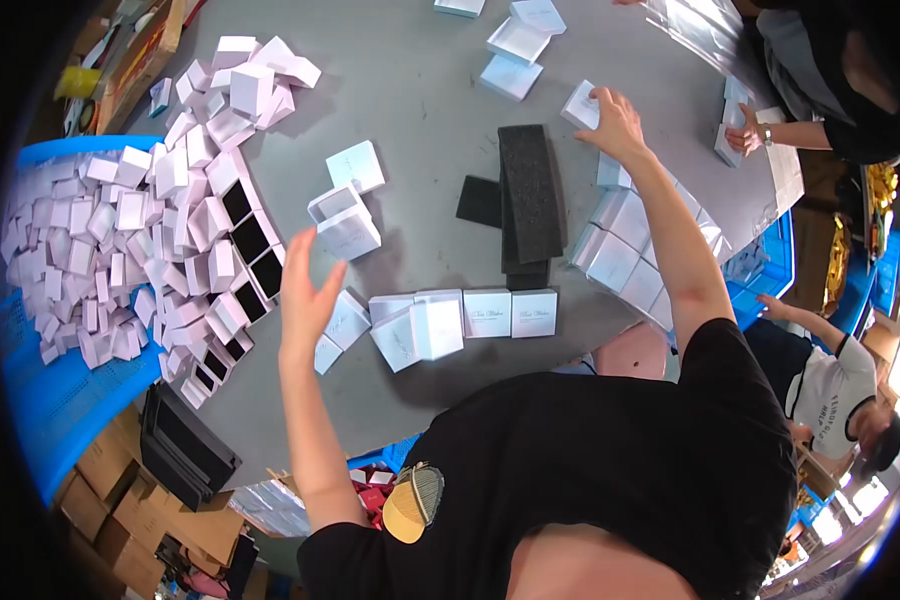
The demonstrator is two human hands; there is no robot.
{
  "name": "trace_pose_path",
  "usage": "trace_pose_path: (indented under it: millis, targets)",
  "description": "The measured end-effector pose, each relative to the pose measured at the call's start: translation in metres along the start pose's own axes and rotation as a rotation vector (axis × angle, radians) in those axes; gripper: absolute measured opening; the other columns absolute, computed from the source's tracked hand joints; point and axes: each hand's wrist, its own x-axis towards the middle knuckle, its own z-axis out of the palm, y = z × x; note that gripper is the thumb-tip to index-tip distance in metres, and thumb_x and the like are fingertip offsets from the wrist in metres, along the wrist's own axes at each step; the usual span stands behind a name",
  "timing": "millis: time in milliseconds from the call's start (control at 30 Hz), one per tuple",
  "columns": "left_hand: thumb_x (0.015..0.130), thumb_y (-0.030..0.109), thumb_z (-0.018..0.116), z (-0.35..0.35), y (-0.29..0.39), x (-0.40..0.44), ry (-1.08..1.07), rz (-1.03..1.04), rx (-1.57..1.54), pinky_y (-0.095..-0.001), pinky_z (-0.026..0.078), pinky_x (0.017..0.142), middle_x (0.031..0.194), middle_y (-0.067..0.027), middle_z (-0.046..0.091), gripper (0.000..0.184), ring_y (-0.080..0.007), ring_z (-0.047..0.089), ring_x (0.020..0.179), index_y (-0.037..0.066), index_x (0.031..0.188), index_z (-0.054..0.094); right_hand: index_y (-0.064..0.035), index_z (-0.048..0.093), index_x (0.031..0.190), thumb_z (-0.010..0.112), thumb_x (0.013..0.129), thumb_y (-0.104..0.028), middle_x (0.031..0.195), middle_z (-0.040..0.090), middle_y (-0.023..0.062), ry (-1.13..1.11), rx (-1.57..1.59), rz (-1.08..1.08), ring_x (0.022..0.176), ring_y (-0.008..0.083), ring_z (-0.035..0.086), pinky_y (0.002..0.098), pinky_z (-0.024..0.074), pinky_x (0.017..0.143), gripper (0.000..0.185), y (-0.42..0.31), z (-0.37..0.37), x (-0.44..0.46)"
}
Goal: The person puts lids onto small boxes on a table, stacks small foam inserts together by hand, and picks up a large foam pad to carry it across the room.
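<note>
My left hand is open, thumb and fingers apart, just left of a tilted white box and above a pair of white boxes. Nothing shows in its grasp. At the upper right, my right hand has its fingers and thumb around a small white box on the grey table. Black foam strips lie between my arms. Printed white boxes form a row nearest my body.
A large heap of white box parts fills a blue bin and spills onto the table at left. Stacked white boxes stand under my right forearm. A co-worker's hand touches boxes at far right. Black foam sheets lean at lower left.
</note>
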Motion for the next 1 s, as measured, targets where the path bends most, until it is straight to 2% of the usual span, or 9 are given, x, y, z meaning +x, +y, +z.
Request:
trace_pose_path:
  millis: [67, 267, 400, 500, 600, 767, 800, 900, 1000]
  targets:
    - [0.082, 0.024, 0.072, 0.014, 0.003, 0.050, 0.061, 0.068, 0.068, -0.0428, 0.032, 0.111, 0.135, -0.0223, 0.049, 0.061, -0.0391, 0.044, 0.129, 0.001, 0.134, 0.048, -0.0100, 0.049, 0.121, 0.079, 0.067, -0.026, 0.117, 0.057, 0.0198, -0.183, 0.058, 0.065, 0.111, 0.0393, 0.055, 0.0499, 0.0432, 0.096, 0.064, 0.007, -0.003, 0.012]
    - [0.070, 0.056, 0.075, 0.048, 0.048, 0.137, -0.193, -0.338, 0.576, -0.0618, 0.030, 0.104, 0.141, -0.0195, 0.044, 0.098, -0.0357, 0.046, 0.129, 0.002, 0.142, 0.038, -0.0088, 0.046, 0.120, 0.078, 0.064, -0.021, 0.113, 0.058, 0.0180, -0.203, -0.028, 0.101, 0.108, 0.0374, 0.057, 0.0456, 0.0471, 0.092, 0.066, -0.007, -0.021, 0.019]
    - [0.060, 0.048, 0.085, 0.043, 0.025, 0.123, -0.078, -0.274, 0.340, -0.0565, 0.031, 0.109, 0.148, -0.0240, 0.033, 0.108, -0.0405, 0.037, 0.135, 0.009, 0.147, 0.033, -0.0077, 0.048, 0.121, 0.078, 0.065, -0.022, 0.112, 0.057, 0.0168, -0.002, 0.302, 0.035, 0.107, 0.0348, 0.057, 0.0432, 0.0474, 0.093, 0.065, -0.043, -0.056, 0.007]
    - [0.053, 0.035, 0.092, 0.032, -0.010, 0.093, -0.014, -0.145, 0.146, -0.0507, 0.036, 0.108, 0.151, -0.0255, 0.026, 0.115, -0.0432, 0.035, 0.136, 0.013, 0.148, 0.031, -0.0074, 0.050, 0.117, 0.079, 0.066, -0.020, 0.113, 0.056, 0.0152, -0.042, 0.594, -0.146, 0.104, 0.0336, 0.058, 0.0414, 0.0476, 0.092, 0.060, -0.105, -0.070, -0.024]
    - [0.043, 0.016, 0.095, 0.035, 0.002, 0.071, -0.033, -0.038, 0.250, -0.0502, 0.042, 0.104, 0.155, -0.0226, 0.017, 0.124, -0.0454, 0.034, 0.135, 0.020, 0.149, 0.031, -0.0074, 0.052, 0.116, 0.080, 0.065, -0.022, 0.113, 0.055, 0.0165, -0.136, 0.563, -0.468, 0.109, 0.0351, 0.054, 0.0421, 0.0460, 0.094, 0.060, -0.157, -0.032, -0.047]
    - [0.041, 0.012, 0.094, 0.047, -0.001, 0.080, -0.064, -0.001, 0.392, -0.0528, 0.050, 0.094, 0.157, -0.0171, 0.016, 0.125, -0.0477, 0.036, 0.131, 0.026, 0.148, 0.032, -0.0100, 0.054, 0.117, 0.081, 0.064, -0.031, 0.116, 0.053, 0.0157, -0.318, 0.351, -0.695, 0.116, 0.0349, 0.050, 0.0467, 0.0400, 0.100, 0.063, -0.192, 0.033, -0.060]
    - [0.041, 0.013, 0.094, 0.045, -0.002, 0.086, -0.073, -0.015, 0.399, -0.0536, 0.049, 0.094, 0.157, -0.0172, 0.016, 0.125, -0.0471, 0.036, 0.132, 0.025, 0.148, 0.032, -0.0102, 0.054, 0.119, 0.079, 0.069, -0.036, 0.120, 0.053, 0.0161, -0.200, 0.416, -0.754, 0.118, 0.0364, 0.049, 0.0492, 0.0371, 0.102, 0.062, -0.190, 0.033, -0.057]
    - [0.041, 0.015, 0.094, 0.042, -0.004, 0.098, -0.083, -0.046, 0.420, -0.0555, 0.046, 0.097, 0.156, -0.0176, 0.017, 0.124, -0.0454, 0.035, 0.134, 0.023, 0.148, 0.032, -0.0103, 0.054, 0.121, 0.075, 0.075, -0.041, 0.129, 0.049, 0.0173, 0.049, 0.482, -0.498, 0.126, 0.0371, 0.044, 0.0506, 0.0338, 0.106, 0.059, -0.161, 0.007, 0.004]
    - [0.042, 0.017, 0.094, 0.038, -0.008, 0.103, -0.092, -0.034, 0.407, -0.0562, 0.039, 0.103, 0.156, -0.0192, 0.017, 0.124, -0.0425, 0.029, 0.139, 0.021, 0.148, 0.030, -0.0192, 0.048, 0.136, 0.065, 0.085, -0.046, 0.147, 0.034, 0.0180, 0.285, 0.338, -0.007, 0.138, 0.0371, 0.029, 0.0510, 0.0267, 0.111, 0.061, -0.092, 0.009, 0.100]
